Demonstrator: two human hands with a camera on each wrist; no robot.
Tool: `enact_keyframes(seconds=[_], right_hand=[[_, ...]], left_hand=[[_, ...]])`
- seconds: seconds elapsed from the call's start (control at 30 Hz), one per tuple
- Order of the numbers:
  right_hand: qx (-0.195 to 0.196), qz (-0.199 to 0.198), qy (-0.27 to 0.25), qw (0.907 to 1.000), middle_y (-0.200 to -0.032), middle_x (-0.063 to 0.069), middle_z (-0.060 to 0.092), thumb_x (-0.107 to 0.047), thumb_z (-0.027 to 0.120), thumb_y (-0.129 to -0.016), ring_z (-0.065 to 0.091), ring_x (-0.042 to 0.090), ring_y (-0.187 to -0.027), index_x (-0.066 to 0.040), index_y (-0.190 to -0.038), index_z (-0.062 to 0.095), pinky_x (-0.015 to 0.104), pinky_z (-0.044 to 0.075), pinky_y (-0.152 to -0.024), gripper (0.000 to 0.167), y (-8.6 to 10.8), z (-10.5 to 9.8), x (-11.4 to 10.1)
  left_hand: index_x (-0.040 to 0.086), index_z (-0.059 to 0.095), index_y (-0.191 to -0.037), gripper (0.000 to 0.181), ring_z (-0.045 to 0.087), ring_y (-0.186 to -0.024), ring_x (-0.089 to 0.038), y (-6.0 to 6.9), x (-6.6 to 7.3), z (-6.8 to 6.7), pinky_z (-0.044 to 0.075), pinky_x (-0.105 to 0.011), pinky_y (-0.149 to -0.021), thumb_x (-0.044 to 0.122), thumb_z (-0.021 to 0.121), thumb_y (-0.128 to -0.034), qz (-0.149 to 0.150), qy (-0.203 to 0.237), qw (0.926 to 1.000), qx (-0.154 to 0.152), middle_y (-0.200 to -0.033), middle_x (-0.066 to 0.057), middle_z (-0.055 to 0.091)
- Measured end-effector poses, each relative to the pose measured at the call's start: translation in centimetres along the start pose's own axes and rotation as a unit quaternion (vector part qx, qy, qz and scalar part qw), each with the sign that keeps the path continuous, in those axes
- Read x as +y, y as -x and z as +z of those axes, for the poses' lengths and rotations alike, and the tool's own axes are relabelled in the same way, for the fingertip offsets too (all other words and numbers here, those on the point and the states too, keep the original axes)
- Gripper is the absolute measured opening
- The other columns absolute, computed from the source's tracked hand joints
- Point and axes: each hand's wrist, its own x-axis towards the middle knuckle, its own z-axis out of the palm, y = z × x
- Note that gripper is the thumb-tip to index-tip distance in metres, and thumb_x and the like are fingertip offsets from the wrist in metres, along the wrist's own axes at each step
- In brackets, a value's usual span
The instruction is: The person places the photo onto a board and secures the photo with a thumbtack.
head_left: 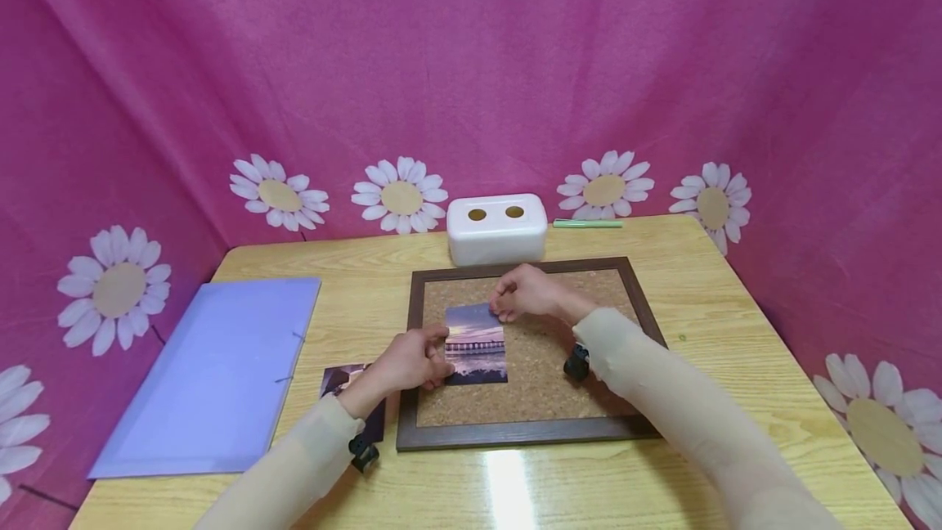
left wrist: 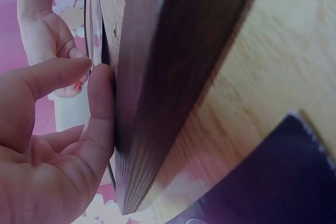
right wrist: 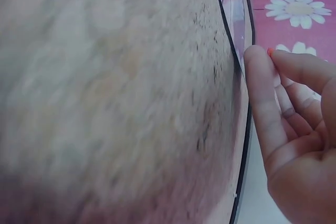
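A photo (head_left: pixel 477 354) of a pier under a purple sky lies on the left part of a brown-framed corkboard (head_left: pixel 567 383). At its left edge my left hand (head_left: pixel 414 357) pinches it between thumb and forefinger. My right hand (head_left: pixel 531 294) is by the photo's top right corner. Between that hand's thumb and forefinger shows a tiny red push pin (right wrist: pixel 270 52), mostly hidden by the fingertips. The photo's edge (right wrist: pixel 234 22) stands slightly off the cork in the right wrist view. Partly under my left wrist, a second, dark photo (head_left: pixel 374 425) lies on the table.
A lilac folder (head_left: pixel 213 375) lies on the left of the wooden table (head_left: pixel 743 383). Behind the board stand a white box with two holes (head_left: pixel 496 240) and a green pen (head_left: pixel 587 223) lying beside it. Pink flowered cloth (head_left: pixel 471 88) encloses the table's back and sides.
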Motion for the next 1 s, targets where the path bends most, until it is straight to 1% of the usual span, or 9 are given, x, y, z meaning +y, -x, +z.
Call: enact_keyframes(seconds=[0.1, 0.2, 0.4, 0.63, 0.7, 0.8, 0.93, 1.0], right_hand=[[-0.003, 0.006, -0.018, 0.9998, -0.086, 0.012, 0.074, -0.003, 0.062, -0.096, 0.07, 0.013, -0.073, 0.005, -0.097, 0.072, 0.03, 0.062, -0.071, 0.014, -0.5, 0.4, -0.2], [-0.006, 0.009, -0.025, 0.9996, -0.087, 0.013, 0.074, -0.003, 0.061, -0.096, 0.07, 0.012, -0.073, 0.006, -0.099, 0.072, 0.03, 0.062, -0.071, 0.014, -1.1, 0.8, -0.2], [-0.011, 0.014, -0.012, 0.9998, -0.086, 0.009, 0.074, -0.005, 0.062, -0.096, 0.068, 0.011, -0.072, 0.003, -0.098, 0.073, 0.028, 0.061, -0.069, 0.014, -1.7, 1.2, -0.2], [-0.018, 0.017, -0.005, 0.9997, -0.079, 0.004, 0.071, -0.005, 0.066, -0.093, 0.064, 0.01, -0.065, 0.001, -0.091, 0.073, 0.026, 0.059, -0.064, 0.01, -2.1, 1.4, -0.7], [-0.02, 0.018, 0.004, 0.9996, -0.076, 0.003, 0.069, -0.005, 0.066, -0.092, 0.062, 0.01, -0.064, 0.001, -0.092, 0.074, 0.024, 0.057, -0.062, 0.01, -2.1, 1.4, -0.8], [-0.019, 0.018, 0.036, 0.999, -0.073, 0.0, 0.066, -0.009, 0.066, -0.093, 0.058, 0.009, -0.062, -0.002, -0.093, 0.075, 0.021, 0.052, -0.058, 0.011, -2.3, 1.5, -0.9], [-0.017, 0.021, 0.088, 0.9957, -0.07, -0.003, 0.062, -0.015, 0.067, -0.095, 0.055, 0.007, -0.061, -0.007, -0.094, 0.077, 0.019, 0.046, -0.053, 0.012, -2.4, 1.5, -1.1], [-0.018, 0.025, 0.1, 0.9945, -0.07, -0.005, 0.062, -0.016, 0.067, -0.095, 0.054, 0.007, -0.061, -0.008, -0.094, 0.077, 0.019, 0.043, -0.052, 0.012, -2.6, 1.6, -1.2]], left_hand=[[-0.002, 0.051, -0.142, 0.062, 0.064, -0.057, -0.011, -0.1, 0.0, 0.0, 0.058, -0.028, -0.056, 0.007, 0.075, -0.0859, 0.0, -0.012, 0.9999, -0.002, -0.069, -0.003, 0.067], [-0.003, 0.052, -0.141, 0.061, 0.064, -0.057, -0.011, -0.2, 0.0, 0.0, 0.058, -0.028, -0.056, 0.007, 0.076, -0.0856, 0.0, -0.015, 0.9999, -0.003, -0.069, -0.003, 0.066], [-0.002, 0.053, -0.14, 0.061, 0.062, -0.057, -0.01, -0.2, 0.0, 0.1, 0.057, -0.027, -0.056, 0.008, 0.077, -0.0849, 0.003, -0.023, 0.9997, -0.006, -0.068, -0.002, 0.066], [-0.002, 0.052, -0.14, 0.062, 0.062, -0.057, -0.01, -0.1, 0.2, 0.0, 0.058, -0.028, -0.057, 0.006, 0.077, -0.0843, -0.003, -0.014, 0.9999, -0.008, -0.069, -0.002, 0.066], [-0.002, 0.052, -0.14, 0.062, 0.062, -0.057, -0.01, -0.1, 0.2, 0.0, 0.058, -0.028, -0.057, 0.007, 0.077, -0.0845, -0.005, -0.013, 0.9999, -0.009, -0.069, -0.002, 0.066], [-0.002, 0.052, -0.14, 0.061, 0.062, -0.058, -0.01, -0.1, 0.2, 0.0, 0.058, -0.028, -0.058, 0.006, 0.077, -0.0848, -0.009, -0.01, 0.9999, -0.01, -0.07, -0.003, 0.066], [-0.002, 0.052, -0.14, 0.061, 0.063, -0.058, -0.01, -0.1, 0.2, 0.0, 0.059, -0.028, -0.058, 0.006, 0.077, -0.0848, -0.011, -0.006, 0.9999, -0.01, -0.071, -0.003, 0.066], [-0.002, 0.052, -0.14, 0.061, 0.063, -0.058, -0.01, 0.0, 0.2, 0.0, 0.059, -0.028, -0.058, 0.006, 0.077, -0.0848, -0.012, -0.007, 0.9999, -0.01, -0.071, -0.003, 0.066]])
